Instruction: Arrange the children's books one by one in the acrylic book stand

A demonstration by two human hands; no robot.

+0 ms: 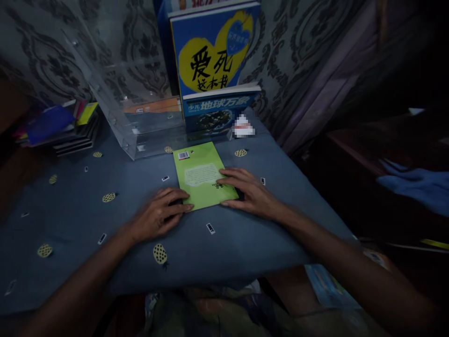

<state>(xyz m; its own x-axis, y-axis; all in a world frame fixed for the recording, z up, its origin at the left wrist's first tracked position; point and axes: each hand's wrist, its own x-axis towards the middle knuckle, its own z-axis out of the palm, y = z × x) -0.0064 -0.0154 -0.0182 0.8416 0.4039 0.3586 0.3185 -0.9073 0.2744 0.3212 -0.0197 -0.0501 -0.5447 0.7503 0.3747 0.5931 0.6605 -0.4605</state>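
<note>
Single head-worn view, from above the lap, facing forward and down, hands mid-distance

Bare on left hand (159, 215) and right hand (249, 192), up both forearms (101, 262) | dressed in dim olive-green clothing (213, 311) with dark bluish patches | blurred in detail

This looks like a home: damask-patterned wallpaper (140, 51), a purplish curtain (308, 98), and a pineapple-print cloth (133, 262) over the surface holding books (213, 51).
</note>
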